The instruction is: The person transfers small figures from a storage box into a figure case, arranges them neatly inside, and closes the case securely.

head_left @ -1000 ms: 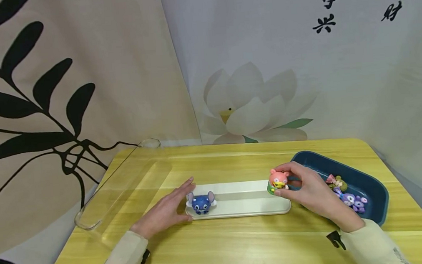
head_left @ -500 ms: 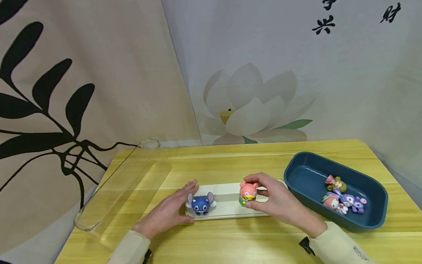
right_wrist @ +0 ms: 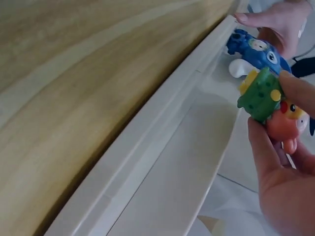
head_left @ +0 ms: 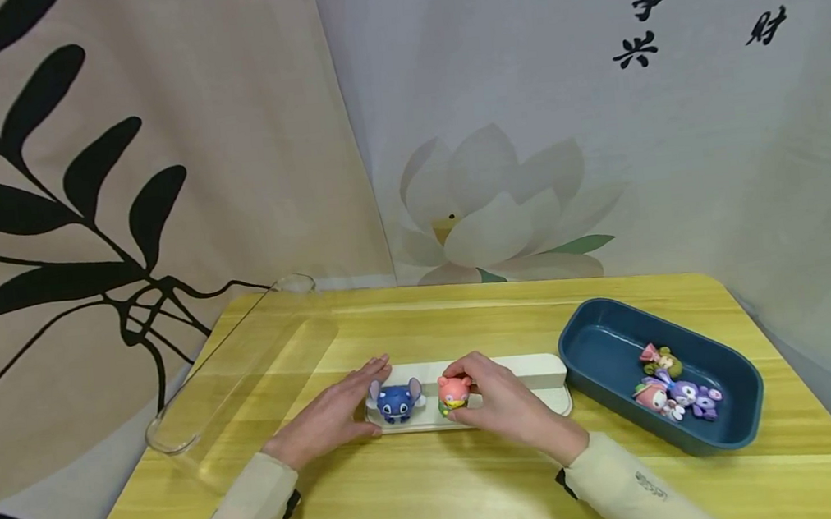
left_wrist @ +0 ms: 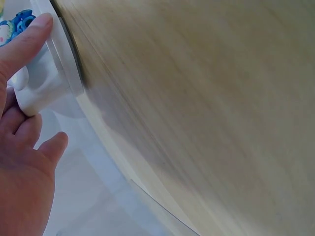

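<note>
A white stepped display stand [head_left: 544, 376] lies across the table. On its left end stands a blue big-eared figurine [head_left: 395, 404]. My left hand [head_left: 336, 411] holds that end, its thumb at the front edge and the other fingers behind, as the left wrist view shows. My right hand [head_left: 506, 406] pinches a pink-headed figurine [head_left: 453, 390] between thumb and fingers, upright over the stand just right of the blue one. In the right wrist view, the green lower body [right_wrist: 262, 96] of the pink figurine hangs close over the stand's lower step.
To the right stands a dark blue tray [head_left: 610, 329] holding several small figurines [head_left: 683, 394]. A clear plastic cover [head_left: 247, 365] lies at the table's left edge. A printed cloth backdrop [head_left: 487, 55] hangs behind the wooden table [head_left: 435, 488].
My right hand has carried the pink-headed figurine leftward from beside the tray, along the stand, to near the blue figurine, and lowered it. My left hand has stayed at the stand's end.
</note>
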The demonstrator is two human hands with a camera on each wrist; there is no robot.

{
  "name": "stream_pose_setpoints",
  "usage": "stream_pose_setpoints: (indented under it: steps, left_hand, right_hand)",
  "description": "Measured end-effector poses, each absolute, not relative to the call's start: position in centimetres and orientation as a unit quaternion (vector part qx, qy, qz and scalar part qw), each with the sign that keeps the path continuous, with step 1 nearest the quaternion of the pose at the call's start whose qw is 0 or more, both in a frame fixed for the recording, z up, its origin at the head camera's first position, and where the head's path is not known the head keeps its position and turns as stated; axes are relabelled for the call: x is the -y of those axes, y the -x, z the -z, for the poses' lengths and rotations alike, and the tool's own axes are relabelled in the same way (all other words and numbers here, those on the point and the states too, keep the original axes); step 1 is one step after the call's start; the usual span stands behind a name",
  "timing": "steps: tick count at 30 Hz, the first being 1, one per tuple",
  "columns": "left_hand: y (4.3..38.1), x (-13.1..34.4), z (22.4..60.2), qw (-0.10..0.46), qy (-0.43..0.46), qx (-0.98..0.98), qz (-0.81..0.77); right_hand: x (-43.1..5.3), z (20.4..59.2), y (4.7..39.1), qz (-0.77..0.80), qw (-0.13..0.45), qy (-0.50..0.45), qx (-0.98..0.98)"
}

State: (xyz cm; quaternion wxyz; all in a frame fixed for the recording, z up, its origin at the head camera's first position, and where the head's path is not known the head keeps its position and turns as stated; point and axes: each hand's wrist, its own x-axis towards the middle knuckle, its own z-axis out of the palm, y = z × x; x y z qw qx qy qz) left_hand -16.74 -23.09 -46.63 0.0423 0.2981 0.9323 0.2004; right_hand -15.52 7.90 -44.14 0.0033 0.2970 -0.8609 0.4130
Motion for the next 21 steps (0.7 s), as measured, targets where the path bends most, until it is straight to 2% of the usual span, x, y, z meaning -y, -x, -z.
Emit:
stream_pose_setpoints:
  steps: [14, 21]
  left_hand:
    - [16.7, 23.0, 46.6, 0.048, -0.286, -0.934, -0.207]
    - [16.8, 23.1, 46.7, 0.046, -0.289, -0.933, -0.211]
  right_hand:
    - [-6.0, 45.1, 15.6, -0.292, 0.073, -0.336, 0.893]
    - [-5.5, 45.7, 15.6, -0.272, 0.079, -0.339, 0.897]
